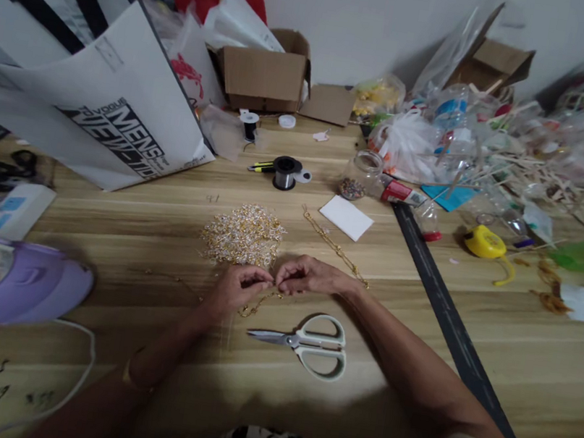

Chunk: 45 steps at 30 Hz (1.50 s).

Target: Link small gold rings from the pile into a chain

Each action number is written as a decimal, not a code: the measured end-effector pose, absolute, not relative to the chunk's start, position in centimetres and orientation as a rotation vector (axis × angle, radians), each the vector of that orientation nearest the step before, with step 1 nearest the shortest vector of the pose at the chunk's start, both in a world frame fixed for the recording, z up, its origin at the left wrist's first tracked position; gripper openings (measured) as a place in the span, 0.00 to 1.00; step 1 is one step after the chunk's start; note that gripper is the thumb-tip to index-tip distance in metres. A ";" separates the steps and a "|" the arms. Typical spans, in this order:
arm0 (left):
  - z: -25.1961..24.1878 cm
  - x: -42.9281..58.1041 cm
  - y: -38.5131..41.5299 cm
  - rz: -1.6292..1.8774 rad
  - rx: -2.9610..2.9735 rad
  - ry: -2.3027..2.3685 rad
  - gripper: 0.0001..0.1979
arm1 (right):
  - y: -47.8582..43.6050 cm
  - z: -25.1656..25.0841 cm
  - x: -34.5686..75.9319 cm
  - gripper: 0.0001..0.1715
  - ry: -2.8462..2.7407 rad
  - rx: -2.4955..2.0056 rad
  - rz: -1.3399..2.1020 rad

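My left hand [240, 289] and my right hand [308, 276] meet fingertip to fingertip low over the table, both pinched closed. A thin gold beaded chain [255, 309] runs from between their fingertips and loops onto the wood below; the exact spot they pinch is too small to make out. Just beyond my left hand lies a heap of gold and clear beaded pieces [244, 234]. Another gold chain [330, 239] stretches across the table past my right hand. Scissors with pale handles [301, 341] lie nearer to me, blades pointing left.
Behind the heap stand a wire spool [286, 173] and a white card [347, 218]. A jar of beads [360, 174] and a yellow tape measure [484, 242] are to the right. On the left are a large paper bag [90, 101] and a purple-and-white appliance [34, 287] with a cord.
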State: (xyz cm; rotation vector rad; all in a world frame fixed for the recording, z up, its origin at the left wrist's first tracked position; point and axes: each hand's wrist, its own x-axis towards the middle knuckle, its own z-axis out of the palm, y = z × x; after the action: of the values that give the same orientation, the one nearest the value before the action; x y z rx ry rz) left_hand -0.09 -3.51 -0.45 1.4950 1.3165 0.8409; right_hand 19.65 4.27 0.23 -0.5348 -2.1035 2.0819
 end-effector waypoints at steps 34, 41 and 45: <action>-0.4 0.5 -2.9 0.760 1.602 1.303 0.06 | 4.2 0.3 20.0 0.09 -1.998 -0.720 2.162; 0.6 1.2 -2.2 0.714 1.795 1.349 0.06 | 4.2 0.4 19.9 0.09 -1.976 -0.718 2.133; 1.0 1.5 -2.2 0.726 1.803 1.370 0.07 | 4.3 0.3 19.7 0.10 -1.951 -0.745 2.135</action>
State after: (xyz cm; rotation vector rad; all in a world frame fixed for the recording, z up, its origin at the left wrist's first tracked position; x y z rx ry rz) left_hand 1.47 -2.18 1.01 1.8033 1.3700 0.7262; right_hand 19.70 4.27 0.32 -0.7451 -1.9514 2.1348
